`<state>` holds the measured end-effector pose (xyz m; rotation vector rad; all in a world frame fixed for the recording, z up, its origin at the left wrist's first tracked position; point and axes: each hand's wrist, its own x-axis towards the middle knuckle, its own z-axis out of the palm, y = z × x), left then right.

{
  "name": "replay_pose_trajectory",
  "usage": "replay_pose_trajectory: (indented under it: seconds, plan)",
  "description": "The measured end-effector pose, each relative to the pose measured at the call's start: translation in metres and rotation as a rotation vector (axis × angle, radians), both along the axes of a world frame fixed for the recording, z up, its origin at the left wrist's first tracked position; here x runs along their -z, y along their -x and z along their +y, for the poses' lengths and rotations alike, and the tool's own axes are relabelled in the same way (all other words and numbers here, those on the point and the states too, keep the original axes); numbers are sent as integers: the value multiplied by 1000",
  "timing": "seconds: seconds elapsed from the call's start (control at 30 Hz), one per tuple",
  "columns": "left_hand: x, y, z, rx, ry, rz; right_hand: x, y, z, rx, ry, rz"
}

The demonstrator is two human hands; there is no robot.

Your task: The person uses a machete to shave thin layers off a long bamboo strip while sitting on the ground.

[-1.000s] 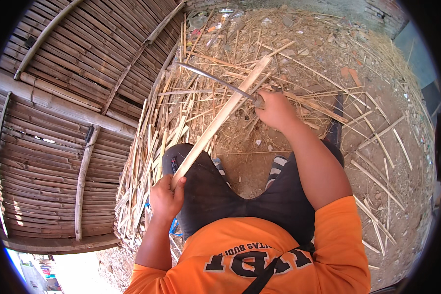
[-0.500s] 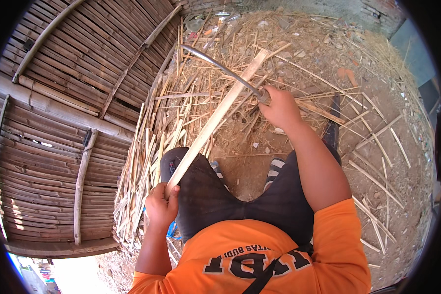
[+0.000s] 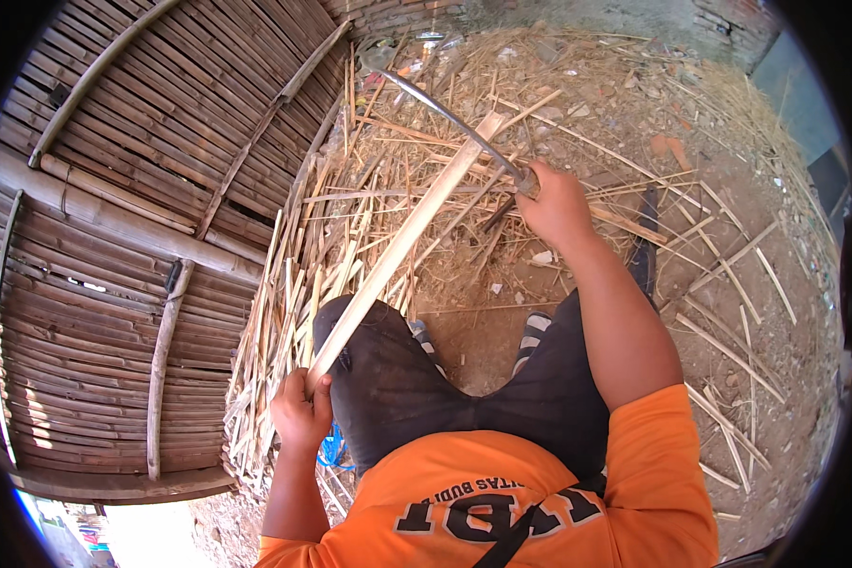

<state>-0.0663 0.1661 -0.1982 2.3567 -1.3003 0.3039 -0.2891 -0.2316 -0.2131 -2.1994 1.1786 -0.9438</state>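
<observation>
Strip of pale, flat bamboo — frame centre, slanting; your left hand grips its lower end, likely for steadiness; your right hand holds a curved grey metal blade across its upper end.

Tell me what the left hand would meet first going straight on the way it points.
Besides the pale strip it holds, the left hand would probably meet the heap of thin strips ahead, though depth is unclear.
</observation>
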Motion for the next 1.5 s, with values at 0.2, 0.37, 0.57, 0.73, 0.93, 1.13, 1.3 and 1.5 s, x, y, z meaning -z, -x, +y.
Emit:
replay_pose_trajectory:
  seconds: [0.2, 0.37, 0.57, 0.73, 0.93, 1.13, 1.3, 1.5]
  plan:
    - [3, -3, -2, 15, 48, -99, 1, -18, 60, -401, 351, 116]
    - [0, -7, 5, 71, 83, -121, -3, -10, 37, -324, 358, 78]
    - [6, -14, 10, 49, 79, -61, 8, 2, 4, -55, 175, -98]
    - [7, -8, 0, 37, 47, -36, -3, -23, 68, -473, 346, 162]
    - [-2, -4, -6, 47, 98, -63, -18, -12, 55, -402, 294, 147]
    - [4, -8, -2, 52, 94, -73, -15, 6, 24, -102, 158, -36]
    - [-1, -1, -13, 65, 93, -61, -7, -13, 64, -416, 334, 123]
    - [-1, -6, 2, 31, 115, -101, -16, -5, 43, -321, 319, 115]
